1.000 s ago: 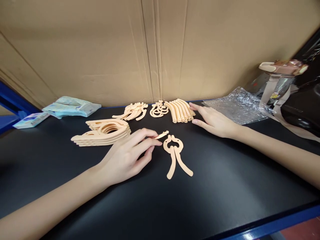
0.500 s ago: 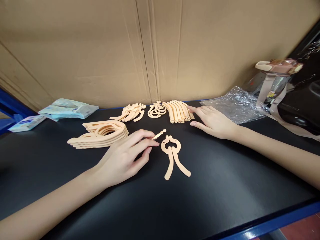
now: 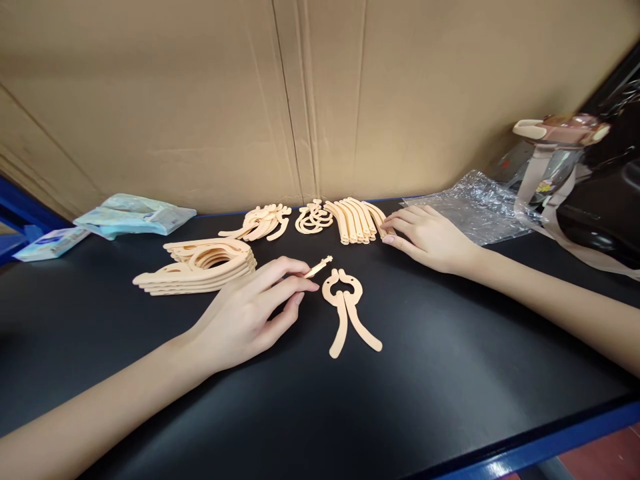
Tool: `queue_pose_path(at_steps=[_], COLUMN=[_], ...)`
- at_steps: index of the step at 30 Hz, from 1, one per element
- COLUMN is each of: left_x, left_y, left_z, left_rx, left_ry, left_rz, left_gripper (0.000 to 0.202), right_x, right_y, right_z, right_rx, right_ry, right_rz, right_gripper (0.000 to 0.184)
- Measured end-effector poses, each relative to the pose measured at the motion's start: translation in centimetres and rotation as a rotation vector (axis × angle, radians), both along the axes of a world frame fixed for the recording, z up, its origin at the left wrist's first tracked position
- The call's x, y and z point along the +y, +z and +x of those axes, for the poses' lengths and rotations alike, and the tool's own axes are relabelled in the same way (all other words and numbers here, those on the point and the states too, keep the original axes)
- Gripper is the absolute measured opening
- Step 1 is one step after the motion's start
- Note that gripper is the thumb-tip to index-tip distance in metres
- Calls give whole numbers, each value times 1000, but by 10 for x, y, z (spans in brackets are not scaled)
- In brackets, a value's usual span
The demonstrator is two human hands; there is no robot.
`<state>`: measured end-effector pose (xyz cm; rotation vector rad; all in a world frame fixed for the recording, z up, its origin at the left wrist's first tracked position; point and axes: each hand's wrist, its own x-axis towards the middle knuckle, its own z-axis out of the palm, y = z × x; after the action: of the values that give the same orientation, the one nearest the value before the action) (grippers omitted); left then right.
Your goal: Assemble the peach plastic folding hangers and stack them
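My left hand [image 3: 260, 303] is closed, pinching a small narrow cream plastic piece [image 3: 320, 267] between thumb and fingertips above the table. Just right of it, two curved cream arms and hook-shaped parts lie flat as a pliers-like figure [image 3: 350, 313]. At the right end of a row of curved plastic arms [image 3: 353, 220], my right hand [image 3: 425, 237] has thumb and fingers closed on the outermost curved arm [image 3: 377, 217]. Beside my left wrist rests a stack of folded cream plastic hangers [image 3: 200, 270].
Behind lie a heap of curved parts [image 3: 263, 221] and a small pile of hooks [image 3: 314, 219]. Blue tissue packs [image 3: 135, 217] are at the left. A clear plastic bag [image 3: 475, 207] and a strapped bottle [image 3: 550, 153] stand at the right, against a cardboard wall [image 3: 200, 100].
My right hand has closed its fingers at the row's right end, and the outermost curved arm has shifted slightly away from the others. My left hand stays in place with its piece.
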<state>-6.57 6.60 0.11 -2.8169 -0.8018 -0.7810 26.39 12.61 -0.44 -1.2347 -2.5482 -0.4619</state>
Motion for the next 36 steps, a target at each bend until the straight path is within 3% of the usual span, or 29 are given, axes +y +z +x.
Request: queue_pose_path(at_steps=[5, 10, 15, 20, 24, 29, 32, 36], left_x=[0, -2, -6, -8, -7, -2, 1, -2], left_y=[-1, -1, -2, 1, 6, 5, 4, 6], left_z=[-2, 0, 0, -1, 4, 9, 8, 9], left_rx=[-30, -52, -26, -5, 33, 186, 224, 236], left_ry=[-35, -167, -266, -261, -176, -99, -114, -140], left_rz=[12, 12, -57, -61, -18, -177, -304, -387], left_gripper=[23, 21, 11, 6, 23, 59, 54, 52], right_x=[-4, -11, -10, -8, -12, -28, -42, -55], right_y=[4, 15, 14, 16, 31, 54, 63, 61], right_z=[-2, -2, 0, 3, 7, 11, 15, 23], right_rx=[-38, -146, -82, -66, -131, -225, -259, -229], right_ry=[-69, -280, -393, -481, -547, -558, -507, -375], right_rz=[35, 7, 58, -71, -157, -368, -476, -568], right_gripper=[43, 41, 31, 25, 18, 14, 20, 17])
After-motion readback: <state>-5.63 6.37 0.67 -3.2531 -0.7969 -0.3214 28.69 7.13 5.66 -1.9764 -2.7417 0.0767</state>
